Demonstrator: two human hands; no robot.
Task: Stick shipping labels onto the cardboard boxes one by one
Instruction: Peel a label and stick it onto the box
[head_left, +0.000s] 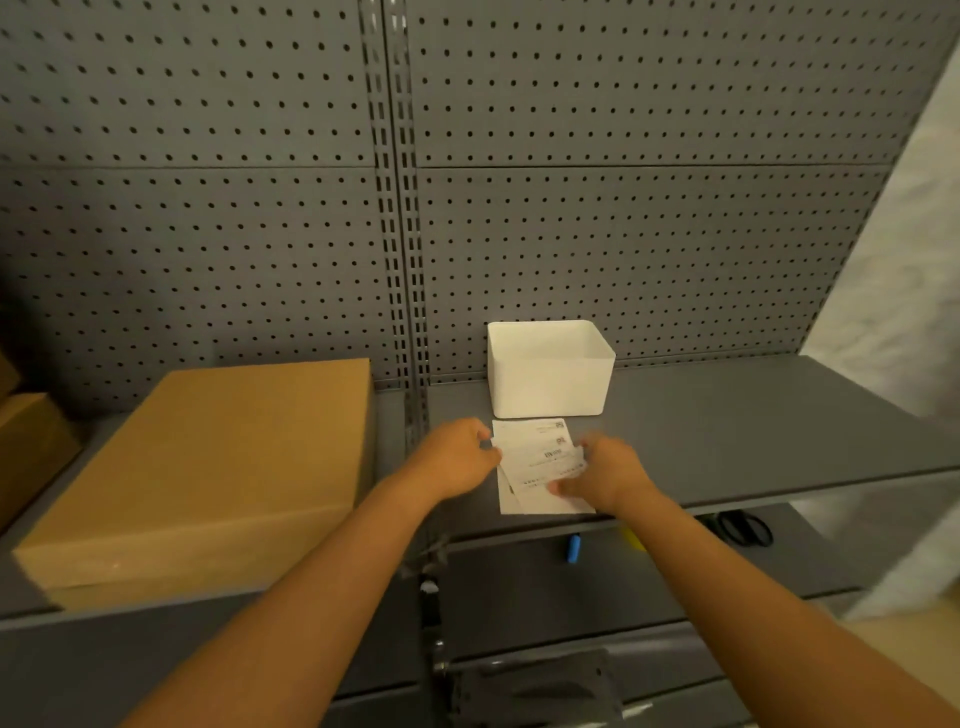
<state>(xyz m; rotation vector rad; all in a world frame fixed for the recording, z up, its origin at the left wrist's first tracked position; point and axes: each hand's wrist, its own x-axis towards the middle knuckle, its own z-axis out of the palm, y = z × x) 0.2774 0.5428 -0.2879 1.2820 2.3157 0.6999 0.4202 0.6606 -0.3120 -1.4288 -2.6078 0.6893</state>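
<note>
Just in front of the white bin (549, 371), our left hand (457, 457) and right hand (605, 475) pinch the shipping labels (535, 462) at opposite edges.

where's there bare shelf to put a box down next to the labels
Bare shelf runs right of the white bin and labels, out to the wall. Leftward is crowded: both hands, left and right, are on the labels, then the big cardboard box.
</note>
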